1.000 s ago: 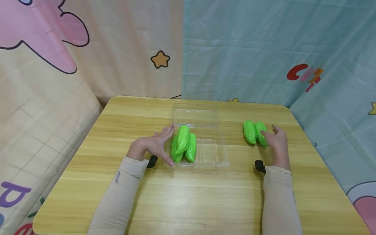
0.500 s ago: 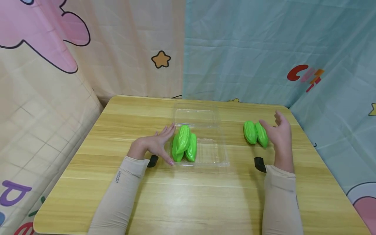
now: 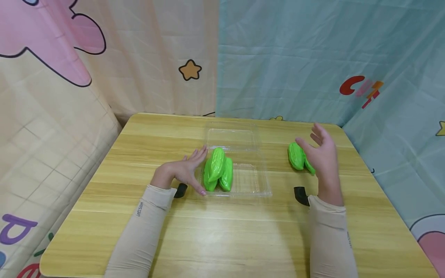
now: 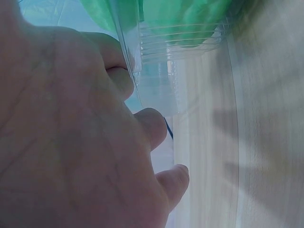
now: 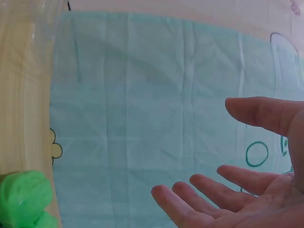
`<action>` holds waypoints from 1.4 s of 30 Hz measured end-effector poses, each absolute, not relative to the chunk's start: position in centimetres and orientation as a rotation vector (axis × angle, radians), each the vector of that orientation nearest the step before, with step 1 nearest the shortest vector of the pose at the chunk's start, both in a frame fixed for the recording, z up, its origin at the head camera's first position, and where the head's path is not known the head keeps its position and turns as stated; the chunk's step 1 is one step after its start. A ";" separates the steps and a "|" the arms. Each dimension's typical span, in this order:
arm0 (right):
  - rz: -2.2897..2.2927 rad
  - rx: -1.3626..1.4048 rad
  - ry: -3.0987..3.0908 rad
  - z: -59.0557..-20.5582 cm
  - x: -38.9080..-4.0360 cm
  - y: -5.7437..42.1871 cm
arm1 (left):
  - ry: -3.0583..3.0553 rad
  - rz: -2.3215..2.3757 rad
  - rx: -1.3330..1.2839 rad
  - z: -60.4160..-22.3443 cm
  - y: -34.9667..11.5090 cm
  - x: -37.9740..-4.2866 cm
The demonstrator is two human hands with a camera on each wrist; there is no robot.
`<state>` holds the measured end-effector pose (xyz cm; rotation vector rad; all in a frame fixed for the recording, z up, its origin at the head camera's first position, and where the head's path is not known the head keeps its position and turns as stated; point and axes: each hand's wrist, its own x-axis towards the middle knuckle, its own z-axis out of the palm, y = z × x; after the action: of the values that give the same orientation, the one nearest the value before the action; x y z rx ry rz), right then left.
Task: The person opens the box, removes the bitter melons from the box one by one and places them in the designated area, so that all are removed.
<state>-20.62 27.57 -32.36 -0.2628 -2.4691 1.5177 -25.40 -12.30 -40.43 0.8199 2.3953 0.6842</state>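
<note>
A clear plastic clamshell container point(image 3: 245, 179) lies open in the middle of the table, its lid point(image 3: 231, 135) folded back. In its left part three glossy, bumpy green model bitter melons point(image 3: 217, 166) are piled, one on top. My left hand point(image 3: 184, 172) is spread along the container's left side, thumb near the front corner; in the left wrist view its fingers point(image 4: 152, 126) are at the container's wall point(image 4: 178, 42). To the right two more bitter melons point(image 3: 296, 156) lie side by side on the table. My right hand point(image 3: 323, 158) is raised over them, fingers apart, holding nothing, partly hiding one.
The wooden table point(image 3: 222, 239) has rounded corners and ends at printed curtains point(image 3: 299, 61) behind and at both sides. Each wrist carries a small black camera mount point(image 3: 301, 195). Beige sleeves cover both forearms.
My right hand has risen from beside the right-hand bitter melon, first moving slightly right, then back left over it. My left hand, the container and the bitter melons stay in place.
</note>
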 end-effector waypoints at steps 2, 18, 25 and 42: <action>1.525 -0.229 -2.483 -32.2 -20.5 27.0 | 2.396 0.684 0.820 -40.4 -12.3 -25.4; 1.697 0.190 -2.634 -33.7 -20.5 21.2 | 2.384 0.700 0.827 -40.5 -12.4 -25.4; 1.735 0.306 -2.736 -35.1 -20.6 18.4 | 2.396 0.691 0.833 -40.7 -12.3 -25.5; 1.685 0.401 -2.969 -38.0 -20.1 14.0 | 2.375 0.704 0.834 -40.6 -12.3 -25.4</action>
<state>-20.15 14.01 -38.03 0.4013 -2.9695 1.6849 -25.44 -12.34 -40.58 0.8335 2.3746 0.7044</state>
